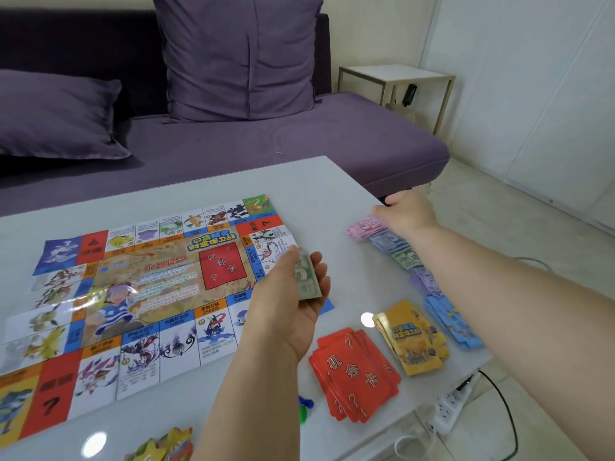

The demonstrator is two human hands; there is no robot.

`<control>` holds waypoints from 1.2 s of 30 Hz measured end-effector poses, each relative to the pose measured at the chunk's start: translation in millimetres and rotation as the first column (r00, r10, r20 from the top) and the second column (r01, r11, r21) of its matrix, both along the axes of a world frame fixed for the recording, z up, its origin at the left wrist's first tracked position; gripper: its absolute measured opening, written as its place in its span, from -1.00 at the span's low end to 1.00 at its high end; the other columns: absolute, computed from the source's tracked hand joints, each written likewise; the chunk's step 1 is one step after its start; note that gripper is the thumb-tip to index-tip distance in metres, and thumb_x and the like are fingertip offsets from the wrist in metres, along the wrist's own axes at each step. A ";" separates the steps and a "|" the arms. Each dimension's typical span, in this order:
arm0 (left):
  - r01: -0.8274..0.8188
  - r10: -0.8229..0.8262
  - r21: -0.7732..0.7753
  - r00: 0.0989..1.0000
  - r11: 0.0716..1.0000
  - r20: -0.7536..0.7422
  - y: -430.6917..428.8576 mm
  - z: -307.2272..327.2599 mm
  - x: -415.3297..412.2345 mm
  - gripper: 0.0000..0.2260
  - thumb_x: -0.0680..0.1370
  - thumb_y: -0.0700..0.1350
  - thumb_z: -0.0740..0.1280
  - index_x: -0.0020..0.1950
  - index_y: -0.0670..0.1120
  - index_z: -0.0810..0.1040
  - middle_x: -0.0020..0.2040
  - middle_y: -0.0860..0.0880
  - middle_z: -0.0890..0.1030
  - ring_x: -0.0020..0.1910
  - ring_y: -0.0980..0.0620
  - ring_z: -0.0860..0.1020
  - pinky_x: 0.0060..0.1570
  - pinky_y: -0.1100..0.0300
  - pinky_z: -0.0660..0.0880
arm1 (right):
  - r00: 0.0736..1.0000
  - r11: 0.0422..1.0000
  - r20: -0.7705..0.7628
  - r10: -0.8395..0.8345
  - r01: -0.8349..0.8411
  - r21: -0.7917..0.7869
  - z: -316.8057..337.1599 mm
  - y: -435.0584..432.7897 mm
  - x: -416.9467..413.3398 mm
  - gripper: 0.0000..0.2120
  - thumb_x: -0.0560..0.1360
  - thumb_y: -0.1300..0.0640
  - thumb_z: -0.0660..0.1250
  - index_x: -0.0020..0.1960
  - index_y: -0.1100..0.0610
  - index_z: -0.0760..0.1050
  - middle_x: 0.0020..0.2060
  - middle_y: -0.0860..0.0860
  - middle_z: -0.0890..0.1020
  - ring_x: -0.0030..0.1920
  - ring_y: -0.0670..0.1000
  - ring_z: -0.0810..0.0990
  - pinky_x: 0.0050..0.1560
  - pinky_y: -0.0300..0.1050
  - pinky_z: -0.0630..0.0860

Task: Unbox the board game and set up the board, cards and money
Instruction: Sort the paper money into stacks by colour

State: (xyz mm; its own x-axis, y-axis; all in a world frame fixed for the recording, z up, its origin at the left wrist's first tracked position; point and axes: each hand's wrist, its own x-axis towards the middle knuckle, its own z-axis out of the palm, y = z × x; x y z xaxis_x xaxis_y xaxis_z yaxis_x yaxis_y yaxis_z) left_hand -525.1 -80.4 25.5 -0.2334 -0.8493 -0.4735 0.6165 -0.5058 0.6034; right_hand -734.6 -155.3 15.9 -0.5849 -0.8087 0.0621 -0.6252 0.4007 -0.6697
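Money sorting looks underway: left hand (289,316) cups green notes (307,277), right hand (411,214) touches the pink pile (362,228), grip unclear; next, probably laying the notes by colour.

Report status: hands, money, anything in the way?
Left hand grips green bills over the board edge. Right hand at pink bills, grip unclear. Red cards fanned nearby. Path clear.

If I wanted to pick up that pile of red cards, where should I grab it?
Probably from above, fingers pinching the two long sides of the red cards. They lie flat and fanned out on the white table, so squeeze them together first.
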 end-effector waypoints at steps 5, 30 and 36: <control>0.088 -0.088 -0.077 0.996 0.993 0.010 6.6 3.1 -2.2 -0.80 0.63 -0.31 0.06 0.19 -0.22 0.41 -0.12 -0.15 0.63 -0.25 0.01 0.64 -0.36 0.24 0.59 | 0.962 0.968 0.189 0.196 -0.160 -0.192 22.2 51.6 30.1 -0.85 0.48 0.15 0.36 0.00 0.15 0.65 -0.10 0.00 0.67 -0.14 -0.14 0.61 -0.12 -0.29 0.48; 0.215 -0.175 -0.167 0.959 0.962 0.223 46.1 4.8 -7.0 -0.84 0.61 -0.31 0.17 0.10 -0.19 0.50 -0.15 -0.14 0.65 -0.36 0.10 0.65 -0.41 0.29 0.56 | 0.915 0.969 0.387 0.119 -0.022 -0.247 19.8 134.2 20.2 -0.96 0.48 0.21 0.39 -0.10 0.16 0.61 -0.34 -0.05 0.61 -0.48 -0.24 0.51 -0.41 -0.44 0.40; 0.162 -0.143 -0.134 0.980 0.978 0.140 40.4 1.5 -9.0 -0.85 0.60 -0.31 0.18 0.07 -0.17 0.51 -0.17 -0.12 0.66 -0.36 0.09 0.66 -0.44 0.30 0.55 | 0.975 0.968 0.209 -0.076 0.122 -0.220 -3.0 95.3 -18.5 -0.83 0.46 0.13 0.40 0.04 0.10 0.58 -0.13 -0.02 0.60 -0.06 0.01 0.59 0.02 -0.12 0.47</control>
